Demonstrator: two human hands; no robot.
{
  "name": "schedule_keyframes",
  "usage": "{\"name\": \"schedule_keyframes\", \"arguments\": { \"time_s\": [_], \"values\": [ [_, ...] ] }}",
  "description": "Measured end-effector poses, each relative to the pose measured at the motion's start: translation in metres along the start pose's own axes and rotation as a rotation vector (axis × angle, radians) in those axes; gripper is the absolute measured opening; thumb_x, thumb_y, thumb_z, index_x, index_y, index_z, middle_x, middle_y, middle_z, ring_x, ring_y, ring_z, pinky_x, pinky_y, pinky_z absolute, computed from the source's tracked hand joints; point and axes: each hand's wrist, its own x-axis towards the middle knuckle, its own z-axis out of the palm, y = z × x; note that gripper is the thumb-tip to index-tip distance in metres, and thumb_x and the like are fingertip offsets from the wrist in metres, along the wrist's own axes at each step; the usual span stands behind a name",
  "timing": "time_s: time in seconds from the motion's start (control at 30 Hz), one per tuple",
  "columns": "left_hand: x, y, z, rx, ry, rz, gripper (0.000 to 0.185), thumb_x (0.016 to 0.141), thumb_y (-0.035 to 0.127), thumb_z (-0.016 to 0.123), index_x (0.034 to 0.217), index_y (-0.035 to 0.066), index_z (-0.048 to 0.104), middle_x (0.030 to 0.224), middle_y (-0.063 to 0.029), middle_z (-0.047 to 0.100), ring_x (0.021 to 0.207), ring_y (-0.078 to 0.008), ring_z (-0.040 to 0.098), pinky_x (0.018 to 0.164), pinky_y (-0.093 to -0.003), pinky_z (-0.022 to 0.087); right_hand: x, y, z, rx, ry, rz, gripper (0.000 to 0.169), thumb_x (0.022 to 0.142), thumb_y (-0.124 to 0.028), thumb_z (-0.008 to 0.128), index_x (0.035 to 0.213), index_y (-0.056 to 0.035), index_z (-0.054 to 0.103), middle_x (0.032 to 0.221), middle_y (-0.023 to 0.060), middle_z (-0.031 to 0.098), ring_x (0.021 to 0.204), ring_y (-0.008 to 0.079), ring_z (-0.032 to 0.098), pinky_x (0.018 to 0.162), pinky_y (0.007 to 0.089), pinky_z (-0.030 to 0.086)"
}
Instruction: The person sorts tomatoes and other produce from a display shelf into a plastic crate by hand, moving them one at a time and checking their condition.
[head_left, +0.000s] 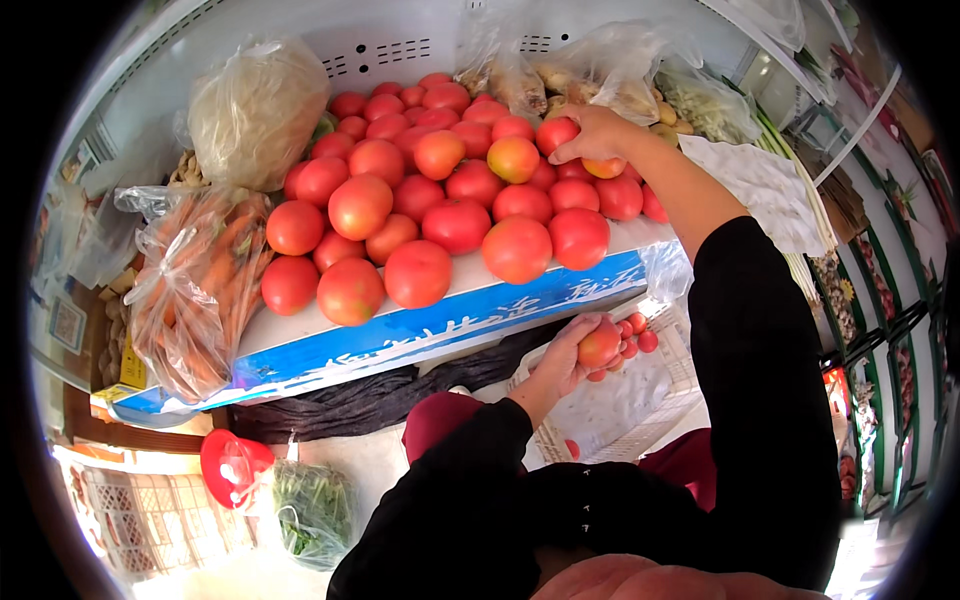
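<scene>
A pile of red tomatoes (456, 225) covers the shelf before me, some with yellow-orange patches. My right hand (600, 135) reaches to the pile's back right, its fingers around a red tomato (556, 135); a yellow-orange tomato lies just under it. Lower down, my left hand (562, 355) grips a tomato (599, 345) above a white plastic crate (667, 409). Several smaller tomatoes (646, 342) show just beyond that hand, inside the crate's upper part. Whether the left hand touches those is unclear.
Bagged carrots (199, 285) and a large pale-filled bag (255, 112) flank the pile at left. Behind it at right stand bagged roots (600, 75) and long green onions (780, 150). A red bucket-like container (234, 469) and bagged greens (313, 514) sit on the floor.
</scene>
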Motion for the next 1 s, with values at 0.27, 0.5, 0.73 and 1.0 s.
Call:
{"name": "schedule_keyframes", "arguments": {
  "time_s": [0.27,0.5,0.73,1.0],
  "values": [
    [-0.010,0.007,0.010,-0.016,-0.037,-0.016,0.035,0.101,0.027,0.050,0.124,0.001,0.048,0.116,-0.0201,0.058,0.108,-0.0314,0.063,0.085,-0.0364,0.057,-0.027,0.021,-0.049,1.619,0.159,0.543,0.054,0.079,-0.036,0.080,0.121,-0.0099,0.060,0.113,0.0074,0.062,0.100,0.0214,0.061,0.084,0.0411,0.054],
    [-0.008,0.003,0.002,0.024,0.034,0.031,0.028,0.098,0.034,0.051,0.111,0.010,0.055,0.109,-0.0157,0.062,0.082,-0.0266,0.067,0.054,-0.0283,0.045,-0.045,-0.108,-0.027,0.942,-0.334,-0.228,0.055,0.076,-0.021,0.080,0.123,-0.0075,0.054,0.115,0.0111,0.060,0.111,0.0221,0.058,0.090,0.0378,0.052],
    [-0.011,0.009,0.019,0.086,0.013,0.039,0.032,0.099,0.039,0.045,0.109,0.010,0.055,0.091,-0.0135,0.066,0.068,-0.0183,0.060,0.047,-0.0273,0.037,-0.031,-0.175,0.016,0.216,-0.063,-0.481,0.056,0.068,-0.026,0.083,0.115,-0.0041,0.059,0.111,0.0167,0.065,0.107,0.0276,0.062,0.088,0.0368,0.050],
    [-0.002,0.006,0.010,-0.175,-0.076,-0.021,0.051,0.103,0.047,0.038,0.127,0.003,0.047,0.114,-0.0186,0.062,0.093,-0.0286,0.064,0.075,-0.0345,0.053,-0.044,-0.142,0.008,0.355,0.269,-0.459,0.026,0.086,-0.026,0.071,0.100,-0.0035,0.070,0.087,0.0103,0.071,0.081,0.0210,0.069,0.076,0.0334,0.054]
  ]
}}
